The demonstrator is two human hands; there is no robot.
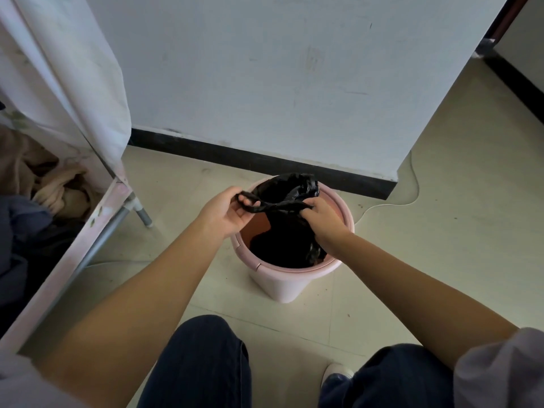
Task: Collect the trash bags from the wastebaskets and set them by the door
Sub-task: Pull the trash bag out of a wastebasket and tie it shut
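A pink round wastebasket (282, 282) stands on the tiled floor just in front of the wall's black skirting. A black trash bag (282, 240) sits inside it, its top gathered above the rim. My left hand (225, 212) pinches one twisted strip of the bag's top at the basket's left edge. My right hand (322, 220) grips the bunched plastic on the right side, over the basket. The twisted strip stretches between both hands. What the bag holds is hidden.
A fabric wardrobe with a metal frame (88, 219) and a white curtain stands at the left, clothes piled inside. A white wall (265, 83) rises right behind the basket. A thin cable (412, 184) lies on the floor at the wall's corner. A passage opens at the far right.
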